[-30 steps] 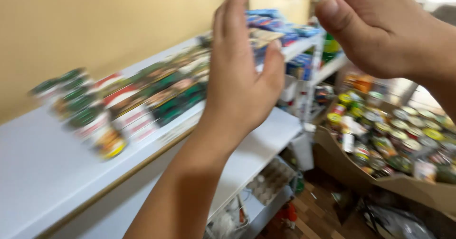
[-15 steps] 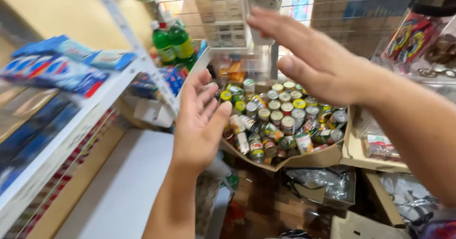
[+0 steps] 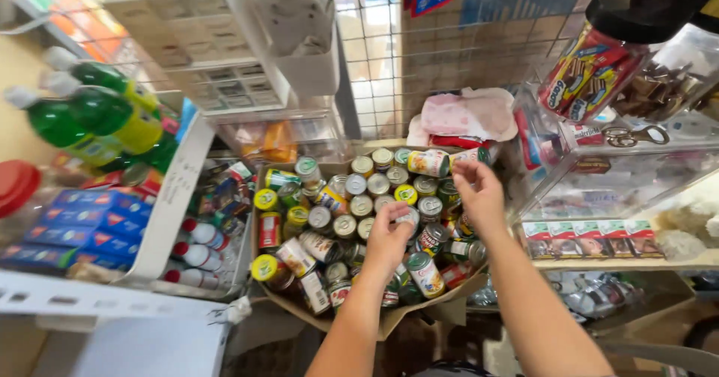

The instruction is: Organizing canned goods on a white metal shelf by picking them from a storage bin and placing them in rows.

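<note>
Cardboard forms the open box [image 3: 389, 321] at the centre of the head view; it is packed with tin cans [image 3: 352, 212], most standing upright with their round lids facing the camera, a few along the near edge lying tilted on their sides. A wire grid panel [image 3: 449, 55] stands behind the box. To the left, a white shelf [image 3: 90, 295] carries blue flat packs [image 3: 82, 223], and green bottles [image 3: 90, 119] lie above them with their long axes running left to right. To the right, a clear display case [image 3: 599, 190] holds small packets, and a clear jar with a black lid [image 3: 607, 55] sits tilted on top of it. A pink cloth [image 3: 468, 115] lies behind the box.

Left hand [image 3: 389, 238]: positioned over the middle of the box, fingers [image 3: 401, 216] curled together onto the top of one silver-lidded can [image 3: 408, 216]. That can stands among its neighbours, long axis roughly vertical, lid toward the camera. Whether the fingers fully enclose it cannot be told.

Right hand [image 3: 479, 197]: positioned over the far right part of the box, fingers [image 3: 468, 173] bent downward and slightly apart, tips just above the cans beside a can with a pale label [image 3: 428, 162], which lies on its side with its long axis left to right. No can is visibly clamped in this hand.
</note>
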